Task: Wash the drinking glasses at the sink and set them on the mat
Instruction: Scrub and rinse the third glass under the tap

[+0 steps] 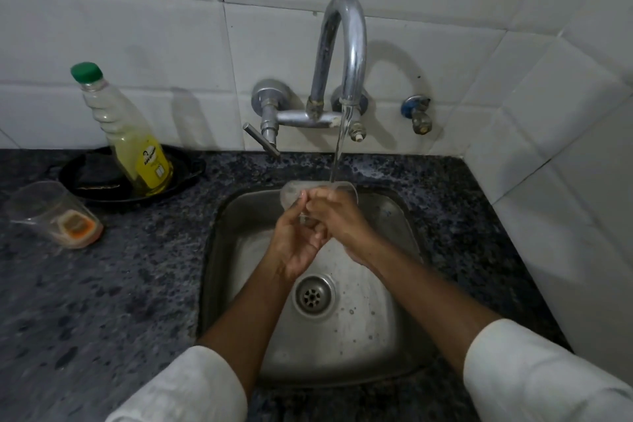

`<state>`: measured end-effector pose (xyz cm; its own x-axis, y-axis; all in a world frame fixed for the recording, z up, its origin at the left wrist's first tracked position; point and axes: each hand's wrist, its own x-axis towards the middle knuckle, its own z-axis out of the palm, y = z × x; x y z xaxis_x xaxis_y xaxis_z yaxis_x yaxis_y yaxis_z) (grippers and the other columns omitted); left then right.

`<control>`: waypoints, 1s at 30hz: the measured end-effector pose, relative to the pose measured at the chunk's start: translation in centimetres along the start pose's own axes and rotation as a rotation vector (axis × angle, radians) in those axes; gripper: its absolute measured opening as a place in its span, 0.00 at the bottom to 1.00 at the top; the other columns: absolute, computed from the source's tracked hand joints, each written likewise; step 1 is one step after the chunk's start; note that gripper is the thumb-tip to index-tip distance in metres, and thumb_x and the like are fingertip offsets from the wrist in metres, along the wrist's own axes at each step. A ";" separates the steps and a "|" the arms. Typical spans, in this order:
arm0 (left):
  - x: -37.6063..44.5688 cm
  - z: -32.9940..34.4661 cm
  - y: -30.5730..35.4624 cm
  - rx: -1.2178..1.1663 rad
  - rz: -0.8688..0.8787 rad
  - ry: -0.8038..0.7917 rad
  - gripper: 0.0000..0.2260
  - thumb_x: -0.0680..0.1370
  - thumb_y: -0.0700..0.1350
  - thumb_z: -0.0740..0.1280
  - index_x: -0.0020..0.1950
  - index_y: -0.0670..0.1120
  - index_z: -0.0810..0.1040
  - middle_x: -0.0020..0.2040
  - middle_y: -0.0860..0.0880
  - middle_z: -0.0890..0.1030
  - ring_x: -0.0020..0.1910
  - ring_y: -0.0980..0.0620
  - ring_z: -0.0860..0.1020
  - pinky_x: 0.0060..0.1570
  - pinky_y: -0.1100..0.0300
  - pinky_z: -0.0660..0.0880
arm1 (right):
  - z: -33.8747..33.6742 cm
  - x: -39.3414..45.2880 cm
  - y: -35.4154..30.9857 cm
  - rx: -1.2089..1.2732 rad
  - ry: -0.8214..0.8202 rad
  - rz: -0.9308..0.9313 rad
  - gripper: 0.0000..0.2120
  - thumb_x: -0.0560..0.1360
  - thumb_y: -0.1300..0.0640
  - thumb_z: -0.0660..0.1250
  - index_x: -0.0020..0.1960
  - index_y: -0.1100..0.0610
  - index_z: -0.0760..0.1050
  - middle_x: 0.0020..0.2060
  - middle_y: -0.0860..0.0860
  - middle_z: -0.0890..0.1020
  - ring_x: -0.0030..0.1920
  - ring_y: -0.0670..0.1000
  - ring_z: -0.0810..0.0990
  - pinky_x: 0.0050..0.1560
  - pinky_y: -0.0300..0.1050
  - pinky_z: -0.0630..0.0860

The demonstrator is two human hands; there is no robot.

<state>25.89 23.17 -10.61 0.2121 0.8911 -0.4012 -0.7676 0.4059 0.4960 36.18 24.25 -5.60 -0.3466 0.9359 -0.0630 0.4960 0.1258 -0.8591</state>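
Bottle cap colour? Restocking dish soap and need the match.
Green, on the soap bottle; head view shows its cap best.

Glass [291, 193] base hidden behind hands; sleeves cut off.

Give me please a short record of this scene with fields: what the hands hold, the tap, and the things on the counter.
held item: clear glass, under the water stream, over the sink
left hand: grips the glass
right hand: grips the glass
tap: running
counter, left: second glass with orange residue at its base
dish soap: bottle, green cap, standing in a black pan
mat: not in view
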 end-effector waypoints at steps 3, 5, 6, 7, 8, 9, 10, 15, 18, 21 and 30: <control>0.3 0.2 0.4 -0.049 0.026 -0.019 0.15 0.76 0.50 0.70 0.49 0.38 0.81 0.50 0.38 0.80 0.46 0.45 0.82 0.47 0.55 0.79 | -0.2 -0.2 1.3 -0.185 -0.081 -0.098 0.11 0.78 0.51 0.58 0.49 0.53 0.78 0.41 0.50 0.83 0.42 0.45 0.82 0.43 0.47 0.79; 0.1 1.0 0.8 0.111 0.030 0.060 0.16 0.79 0.50 0.66 0.41 0.40 0.85 0.44 0.39 0.83 0.41 0.47 0.84 0.45 0.56 0.80 | -0.8 -0.1 2.3 -0.302 -0.167 -0.073 0.10 0.76 0.51 0.61 0.53 0.51 0.78 0.47 0.50 0.84 0.48 0.49 0.82 0.48 0.50 0.79; 0.2 1.3 0.6 0.165 0.033 0.107 0.16 0.79 0.49 0.67 0.38 0.41 0.86 0.41 0.41 0.84 0.38 0.49 0.84 0.42 0.57 0.80 | -1.0 -0.3 2.4 -0.128 -0.157 0.011 0.08 0.76 0.55 0.63 0.53 0.52 0.79 0.47 0.51 0.85 0.47 0.49 0.82 0.47 0.47 0.78; 0.1 1.8 0.5 0.179 0.041 0.149 0.13 0.77 0.48 0.69 0.39 0.42 0.85 0.40 0.43 0.84 0.37 0.50 0.83 0.41 0.57 0.80 | -1.0 -0.5 1.9 0.140 -0.091 0.128 0.07 0.76 0.58 0.64 0.51 0.53 0.80 0.46 0.52 0.85 0.46 0.49 0.82 0.44 0.45 0.76; 0.1 2.2 0.2 0.169 0.068 0.201 0.08 0.75 0.46 0.71 0.44 0.41 0.85 0.42 0.43 0.84 0.37 0.50 0.83 0.39 0.57 0.79 | -0.6 -0.7 1.5 0.450 0.019 0.244 0.06 0.75 0.59 0.66 0.49 0.53 0.80 0.43 0.52 0.84 0.45 0.49 0.81 0.42 0.44 0.75; 0.1 2.5 -0.1 0.174 0.118 0.263 0.09 0.73 0.43 0.74 0.50 0.40 0.83 0.44 0.42 0.84 0.38 0.49 0.83 0.38 0.57 0.79 | -0.3 -0.9 1.2 0.750 0.140 0.367 0.04 0.75 0.58 0.66 0.47 0.53 0.80 0.41 0.51 0.84 0.44 0.49 0.82 0.41 0.43 0.75; 0.2 2.5 -0.4 0.239 0.180 0.342 0.13 0.71 0.40 0.75 0.53 0.40 0.81 0.47 0.42 0.84 0.40 0.49 0.83 0.39 0.57 0.80 | 0.2 -0.8 1.3 0.970 0.238 0.467 0.04 0.75 0.55 0.66 0.47 0.53 0.79 0.40 0.51 0.83 0.43 0.50 0.82 0.41 0.43 0.75; -1.0 2.7 -0.3 0.912 0.612 0.373 0.27 0.61 0.42 0.81 0.54 0.58 0.76 0.48 0.56 0.84 0.47 0.63 0.81 0.49 0.63 0.79 | 2.3 -0.1 1.9 1.315 0.425 0.752 0.15 0.78 0.47 0.60 0.49 0.56 0.80 0.40 0.54 0.82 0.40 0.51 0.80 0.34 0.42 0.76; -2.1 2.4 0.3 0.852 0.579 0.116 0.29 0.62 0.39 0.78 0.59 0.56 0.75 0.53 0.53 0.84 0.54 0.57 0.82 0.55 0.56 0.80 | 2.1 0.8 1.9 1.298 0.456 0.721 0.20 0.76 0.45 0.61 0.59 0.59 0.78 0.48 0.57 0.83 0.48 0.56 0.82 0.39 0.44 0.80; -3.5 1.4 2.2 0.379 0.302 -0.157 0.24 0.68 0.37 0.69 0.64 0.45 0.72 0.63 0.44 0.79 0.63 0.43 0.77 0.60 0.46 0.76 | -0.5 1.8 1.2 1.132 0.482 0.561 0.12 0.73 0.50 0.67 0.50 0.58 0.80 0.41 0.55 0.82 0.38 0.53 0.80 0.38 0.44 0.75; -1.5 1.3 4.8 0.592 -0.198 -0.269 0.24 0.66 0.38 0.72 0.62 0.42 0.76 0.54 0.42 0.81 0.51 0.45 0.82 0.52 0.46 0.78 | -6.9 3.2 -2.0 -0.312 -0.079 -0.160 0.13 0.81 0.51 0.60 0.39 0.47 0.77 0.35 0.47 0.78 0.40 0.50 0.74 0.44 0.47 0.70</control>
<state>22.66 24.10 -6.64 0.5167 0.7768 -0.3600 -0.2549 0.5409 0.8015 39.59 29.27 -0.58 -0.4943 0.8692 0.0100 0.6455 0.3748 -0.6655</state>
